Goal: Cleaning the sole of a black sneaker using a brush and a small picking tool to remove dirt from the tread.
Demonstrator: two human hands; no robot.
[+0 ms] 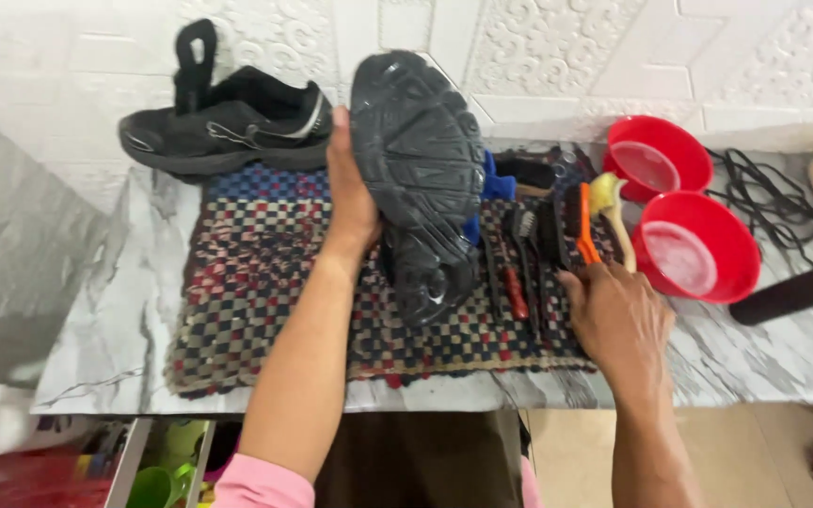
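My left hand (350,193) grips a black sneaker (421,169) by its side and holds it up above the mat, sole turned towards me. A second black sneaker (228,122) lies on its side at the back left of the counter. My right hand (618,315) rests on the right edge of the checkered woven mat (256,282), fingers reaching at a row of several brushes (543,240). Its fingertips touch the orange-handled brush (585,240); I cannot tell whether it is gripped. A cream-handled brush (611,212) lies just beyond.
Two red bowls (656,155) (698,246) holding water stand at the right of the marble counter (783,348). Black laces (769,198) lie behind them, and a black cylinder handle (792,293) beside. A blue cloth (496,179) shows behind the held shoe. Coloured containers sit under the counter at lower left.
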